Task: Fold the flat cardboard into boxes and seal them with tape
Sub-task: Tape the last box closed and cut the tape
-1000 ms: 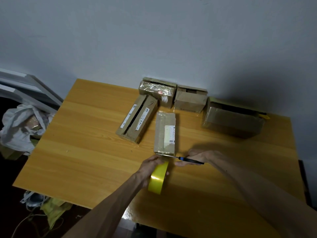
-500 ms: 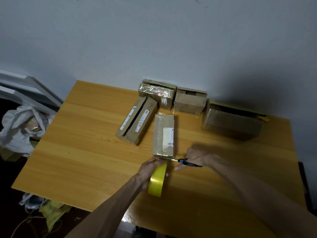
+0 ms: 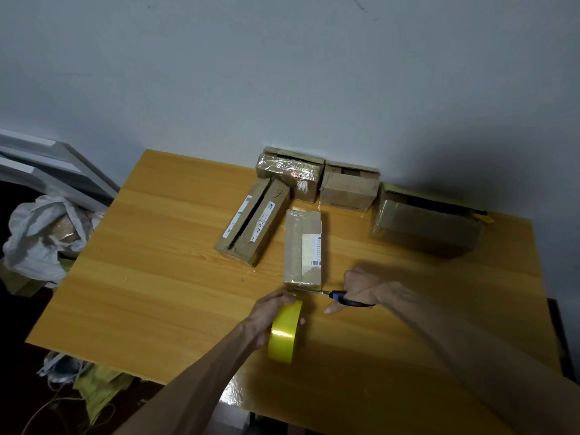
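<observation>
A small taped cardboard box (image 3: 302, 246) with a white label lies on the wooden table (image 3: 163, 262). Just in front of its near end, my left hand (image 3: 272, 310) grips a roll of yellow tape (image 3: 285, 331) held on edge. My right hand (image 3: 361, 285) holds blue-and-black scissors (image 3: 343, 298), their blades pointing left at the box's near end, where a strip of tape runs from the roll.
A long box (image 3: 252, 222) with an open slit lies left of the taped one. Three more boxes stand by the wall: a shiny taped box (image 3: 290, 174), a plain box (image 3: 348, 189), a large box (image 3: 426, 222). A white bag (image 3: 40, 233) sits off the table's left.
My right hand with the scissors has shifted slightly towards the box's near end. The tape roll stays in my left hand in nearly the same place.
</observation>
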